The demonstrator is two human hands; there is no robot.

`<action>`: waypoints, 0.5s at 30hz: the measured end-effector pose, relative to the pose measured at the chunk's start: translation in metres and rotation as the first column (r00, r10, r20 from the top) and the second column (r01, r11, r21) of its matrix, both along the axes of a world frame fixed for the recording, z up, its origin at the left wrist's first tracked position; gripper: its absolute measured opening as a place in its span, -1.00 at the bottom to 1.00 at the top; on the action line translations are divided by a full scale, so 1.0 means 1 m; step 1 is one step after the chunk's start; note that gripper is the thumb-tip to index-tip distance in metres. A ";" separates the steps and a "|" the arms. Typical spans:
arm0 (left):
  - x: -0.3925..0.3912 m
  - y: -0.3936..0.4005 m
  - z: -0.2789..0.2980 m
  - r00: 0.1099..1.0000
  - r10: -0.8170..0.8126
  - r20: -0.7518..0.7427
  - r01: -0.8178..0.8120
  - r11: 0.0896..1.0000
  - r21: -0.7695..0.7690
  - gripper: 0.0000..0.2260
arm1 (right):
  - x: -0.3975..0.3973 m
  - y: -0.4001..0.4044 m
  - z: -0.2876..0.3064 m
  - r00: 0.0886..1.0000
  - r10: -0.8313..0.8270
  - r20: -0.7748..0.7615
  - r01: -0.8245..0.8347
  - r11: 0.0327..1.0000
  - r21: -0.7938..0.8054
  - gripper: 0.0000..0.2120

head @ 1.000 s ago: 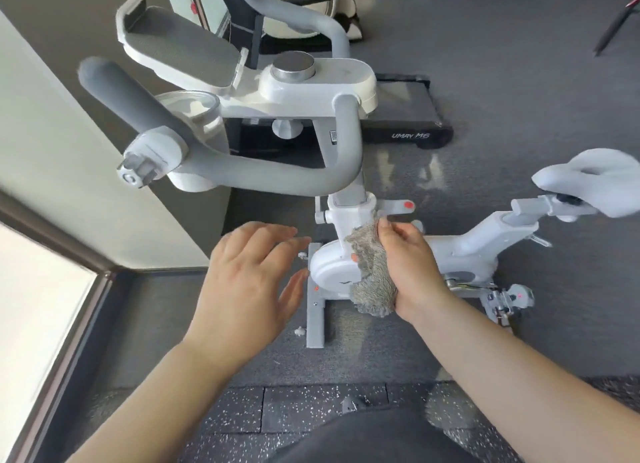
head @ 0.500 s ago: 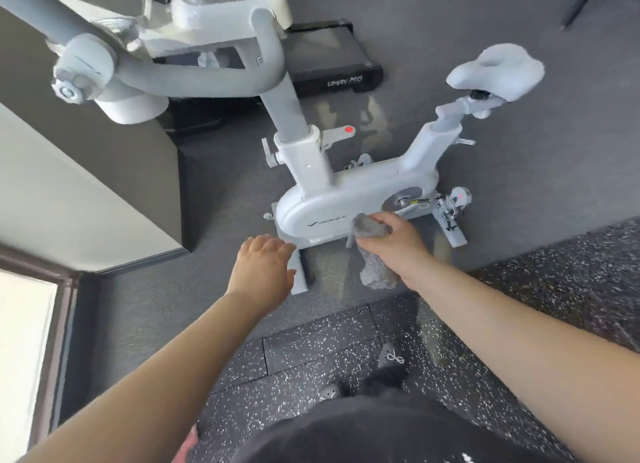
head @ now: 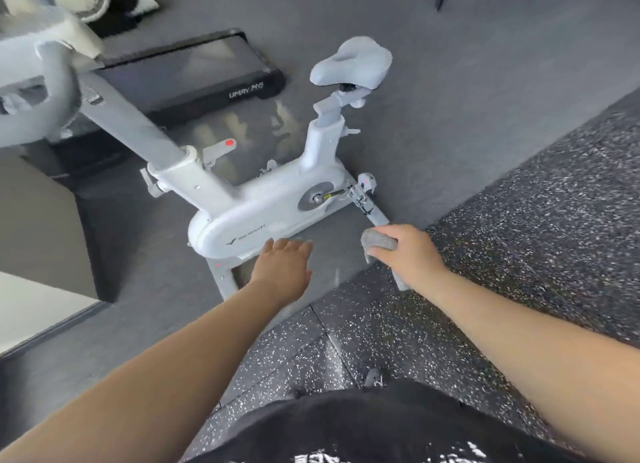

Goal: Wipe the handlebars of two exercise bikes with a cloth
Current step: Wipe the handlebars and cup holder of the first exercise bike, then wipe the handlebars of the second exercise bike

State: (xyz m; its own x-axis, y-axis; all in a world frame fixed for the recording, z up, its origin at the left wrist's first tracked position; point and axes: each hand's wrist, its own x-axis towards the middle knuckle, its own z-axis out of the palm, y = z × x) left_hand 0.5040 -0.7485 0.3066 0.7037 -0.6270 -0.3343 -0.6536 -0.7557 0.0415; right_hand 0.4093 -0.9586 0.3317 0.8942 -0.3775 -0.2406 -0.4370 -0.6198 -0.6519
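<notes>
Right hand [head: 410,254] gripping grey cloth [head: 377,242], left hand [head: 282,267] hovering flat, fingers straight, holding nothing, white bike [head: 263,216] standing just beyond

A fuzzy grey cloth [head: 379,242] was held bunched near a white exercise bike [head: 263,213], whose grey handlebars [head: 41,92] were seen upper left.

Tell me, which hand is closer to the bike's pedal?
The right hand, holding the grey cloth, is just below the pedal. The left hand is farther off, by the white flywheel cover.
</notes>
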 end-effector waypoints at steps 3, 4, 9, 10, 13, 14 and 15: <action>-0.007 -0.053 -0.004 0.999 -0.040 -0.011 0.040 0.999 -0.008 -0.42 | -0.012 -0.049 0.001 1.000 0.002 -0.026 -0.004 0.996 -0.084 -0.71; -0.008 -0.069 -0.004 0.999 -0.049 -0.013 0.049 0.999 -0.011 -0.42 | -0.014 -0.065 0.000 0.999 0.004 -0.038 -0.008 0.994 -0.107 -0.70; -0.014 -0.139 -0.007 0.995 -0.100 -0.001 0.100 0.995 -0.022 -0.41 | -0.021 -0.130 -0.010 0.996 -0.055 -0.076 0.038 0.976 -0.213 -0.61; -0.015 -0.149 -0.007 0.994 -0.110 0.000 0.110 0.994 -0.019 -0.41 | -0.023 -0.140 -0.013 0.995 -0.063 -0.081 0.044 0.974 -0.222 -0.62; -0.013 -0.174 -0.010 0.991 -0.136 0.000 0.136 0.991 -0.005 -0.41 | -0.025 -0.165 -0.020 0.990 -0.105 -0.097 0.080 0.969 -0.232 -0.64; -0.011 -0.183 -0.012 0.990 -0.139 -0.006 0.139 0.990 -0.001 -0.41 | -0.023 -0.173 -0.023 0.988 -0.120 -0.101 0.093 0.965 -0.244 -0.65; -0.006 -0.191 -0.013 0.990 -0.140 -0.011 0.140 0.990 0.005 -0.41 | -0.020 -0.180 -0.025 0.986 -0.131 -0.108 0.099 0.961 -0.256 -0.66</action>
State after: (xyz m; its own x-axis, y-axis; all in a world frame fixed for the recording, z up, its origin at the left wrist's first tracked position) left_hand 0.4976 -0.9392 0.2936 0.6053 -0.7171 -0.3455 -0.7527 -0.6569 0.0449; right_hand 0.3888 -1.1388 0.3070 0.8107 -0.5380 -0.2310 -0.5819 -0.6965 -0.4199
